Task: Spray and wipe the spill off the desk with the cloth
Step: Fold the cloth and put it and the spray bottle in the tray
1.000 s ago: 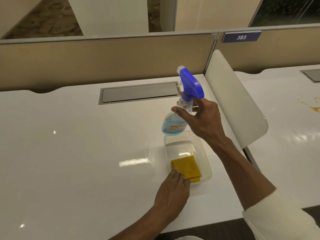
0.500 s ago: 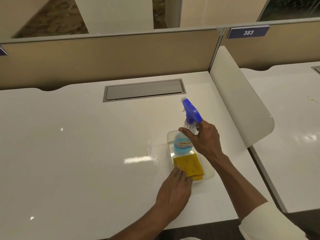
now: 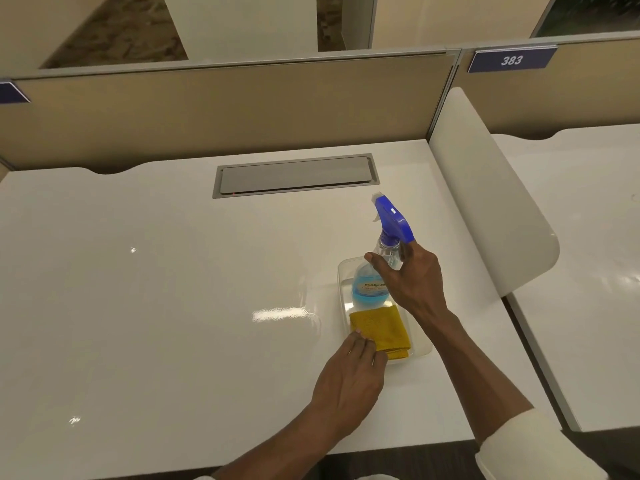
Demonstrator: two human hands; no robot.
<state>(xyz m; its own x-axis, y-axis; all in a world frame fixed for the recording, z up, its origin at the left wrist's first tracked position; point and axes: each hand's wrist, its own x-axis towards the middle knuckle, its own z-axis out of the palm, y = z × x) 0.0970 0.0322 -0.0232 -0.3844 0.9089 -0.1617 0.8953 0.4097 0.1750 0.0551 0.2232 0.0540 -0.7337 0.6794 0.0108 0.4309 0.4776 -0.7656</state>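
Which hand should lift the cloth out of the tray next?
Left. The left hand already has fingertips on the cloth in the tray; the right hand is holding the spray bottle.

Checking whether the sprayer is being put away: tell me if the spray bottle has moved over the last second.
Yes. The spray bottle, gripped by the right hand, has come down from above the clear tray and now sits in it, behind the yellow cloth.

Blue-headed spray bottle [image 3: 372, 284] upright in tray; folded yellow cloth [image 3: 379, 329] beside.
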